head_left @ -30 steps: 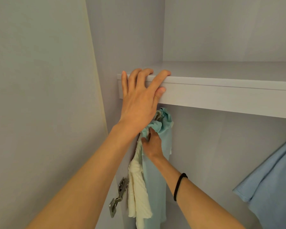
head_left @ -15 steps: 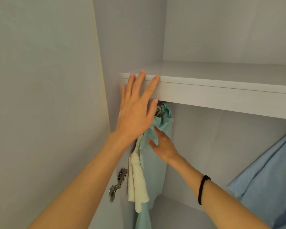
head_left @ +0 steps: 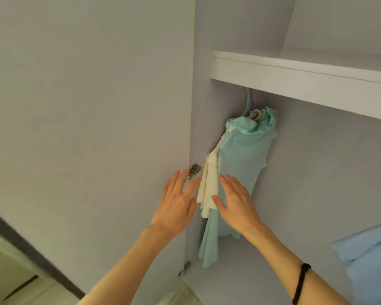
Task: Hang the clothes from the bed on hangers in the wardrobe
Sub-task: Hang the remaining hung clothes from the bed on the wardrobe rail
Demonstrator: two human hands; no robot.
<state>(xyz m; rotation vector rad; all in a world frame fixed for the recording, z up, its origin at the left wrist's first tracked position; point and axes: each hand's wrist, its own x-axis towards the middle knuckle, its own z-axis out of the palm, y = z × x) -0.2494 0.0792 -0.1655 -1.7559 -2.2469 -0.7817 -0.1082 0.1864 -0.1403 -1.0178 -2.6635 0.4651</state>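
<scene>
A mint-green garment [head_left: 242,155] hangs bunched on a hanger hook [head_left: 248,102] under the wardrobe shelf [head_left: 295,84], at the far left of the compartment. A cream garment [head_left: 208,186] hangs beside it against the side wall. My left hand [head_left: 176,201] is spread flat with straight fingers, in front of the wardrobe's side edge, holding nothing. My right hand [head_left: 235,201] is also spread, fingers straight, in front of the lower part of the green garment. Whether either hand touches the cloth is unclear.
A light blue garment [head_left: 370,252] hangs at the right edge of the wardrobe. Metal hinges [head_left: 193,170] sit on the open door [head_left: 86,128] to the left. Below the clothes lies the compartment floor [head_left: 240,278].
My left hand left the shelf edge and dropped down beside the clothes. My right hand released the top of the green garment and lowered. The view pulled back and down.
</scene>
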